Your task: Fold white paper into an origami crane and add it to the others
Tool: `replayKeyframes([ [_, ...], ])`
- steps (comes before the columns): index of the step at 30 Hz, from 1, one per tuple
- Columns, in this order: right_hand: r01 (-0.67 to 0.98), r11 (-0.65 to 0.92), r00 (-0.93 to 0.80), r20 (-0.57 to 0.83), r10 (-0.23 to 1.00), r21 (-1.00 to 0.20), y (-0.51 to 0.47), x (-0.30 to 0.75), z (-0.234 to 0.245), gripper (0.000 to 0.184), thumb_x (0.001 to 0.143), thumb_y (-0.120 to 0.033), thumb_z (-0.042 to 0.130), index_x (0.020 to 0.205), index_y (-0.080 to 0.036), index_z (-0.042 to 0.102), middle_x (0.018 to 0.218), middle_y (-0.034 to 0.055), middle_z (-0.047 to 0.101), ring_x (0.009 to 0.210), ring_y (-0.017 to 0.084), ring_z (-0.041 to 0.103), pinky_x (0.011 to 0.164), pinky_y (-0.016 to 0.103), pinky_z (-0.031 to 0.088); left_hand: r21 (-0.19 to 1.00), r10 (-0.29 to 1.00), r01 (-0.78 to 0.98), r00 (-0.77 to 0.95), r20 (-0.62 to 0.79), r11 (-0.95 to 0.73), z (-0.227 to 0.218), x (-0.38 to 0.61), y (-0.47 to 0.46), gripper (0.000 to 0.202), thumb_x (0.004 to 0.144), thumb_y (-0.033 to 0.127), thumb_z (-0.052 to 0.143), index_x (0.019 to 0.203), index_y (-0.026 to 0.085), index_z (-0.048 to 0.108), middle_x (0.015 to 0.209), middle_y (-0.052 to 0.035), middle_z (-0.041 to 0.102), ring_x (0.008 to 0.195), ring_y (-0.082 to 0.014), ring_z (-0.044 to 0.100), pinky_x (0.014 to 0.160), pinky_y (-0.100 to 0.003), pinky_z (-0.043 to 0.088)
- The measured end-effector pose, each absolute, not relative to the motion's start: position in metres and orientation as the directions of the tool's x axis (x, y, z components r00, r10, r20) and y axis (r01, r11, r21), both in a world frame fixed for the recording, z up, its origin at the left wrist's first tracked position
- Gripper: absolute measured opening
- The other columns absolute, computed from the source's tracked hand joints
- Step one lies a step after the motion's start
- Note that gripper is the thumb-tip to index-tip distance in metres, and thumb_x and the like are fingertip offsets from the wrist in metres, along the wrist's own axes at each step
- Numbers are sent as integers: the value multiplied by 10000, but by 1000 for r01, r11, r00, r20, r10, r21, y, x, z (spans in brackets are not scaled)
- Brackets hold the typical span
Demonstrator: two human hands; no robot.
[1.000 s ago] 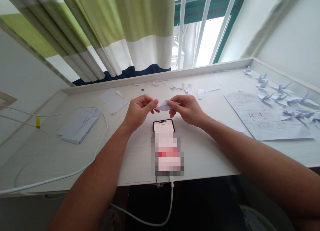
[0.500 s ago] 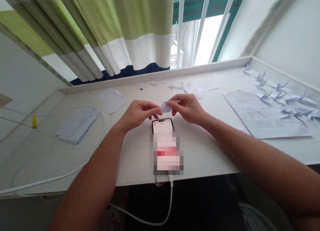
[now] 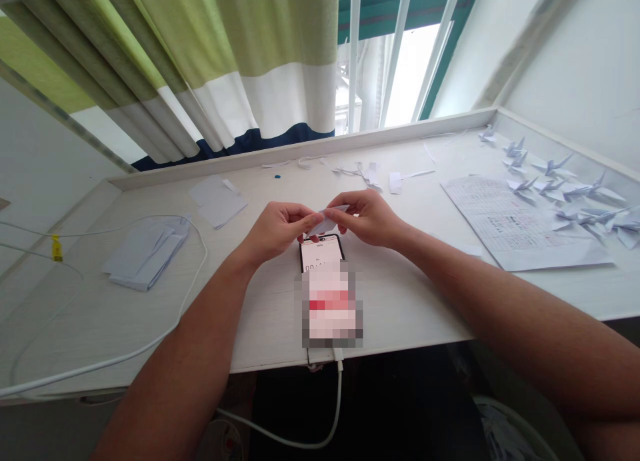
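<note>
Folded paper [image 3: 327,219], small and white, sits at the centre of the frame, held in the air just above the top edge of the phone [image 3: 327,288] on the table [image 3: 410,301]. Its long axis runs left to right between the two hands. The left hand [image 3: 277,231] pinches its left end with pressed fingers; the right hand [image 3: 370,216] pinches the right end from above. Both are equally near. It looks thin, creased and flattened.
</note>
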State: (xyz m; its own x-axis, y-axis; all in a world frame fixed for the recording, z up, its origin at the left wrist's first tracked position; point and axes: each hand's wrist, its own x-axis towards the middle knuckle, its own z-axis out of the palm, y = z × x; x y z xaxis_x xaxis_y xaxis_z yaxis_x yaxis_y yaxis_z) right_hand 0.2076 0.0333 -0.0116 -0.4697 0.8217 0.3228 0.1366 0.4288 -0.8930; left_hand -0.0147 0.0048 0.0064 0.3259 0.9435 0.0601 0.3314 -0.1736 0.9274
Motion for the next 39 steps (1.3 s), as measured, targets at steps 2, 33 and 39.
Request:
replayKeyframes([
  [2, 187, 446, -486, 312, 816, -875, 31, 207, -10, 200, 939, -324, 717, 850, -150, 758, 690, 26, 718, 588, 115, 624, 570, 270, 481, 935, 943, 315, 328, 52, -161, 5, -14, 4, 385, 847, 533, 824, 885, 150, 827, 754, -101, 794, 645, -174, 704, 583, -267, 526],
  [33, 105, 402, -454, 315, 833, -910, 38, 212, -12, 245, 938, -383, 740, 866, -149, 750, 620, 10, 666, 571, 123, 601, 536, 281, 464, 960, 915, 278, 395, -84, -32, 9, -25, 5, 301, 862, 477, 828, 846, 176, 829, 848, -130, 824, 765, -221, 764, 658, -307, 569],
  [39, 74, 379, -461, 305, 833, -922, 40, 214, -13, 237, 925, -372, 754, 863, -143, 753, 609, 8, 662, 569, 125, 602, 535, 277, 456, 960, 921, 277, 380, -82, -29, 11, -24, 4, 305, 841, 473, 852, 814, 170, 828, 796, -121, 813, 743, -213, 762, 656, -295, 570],
])
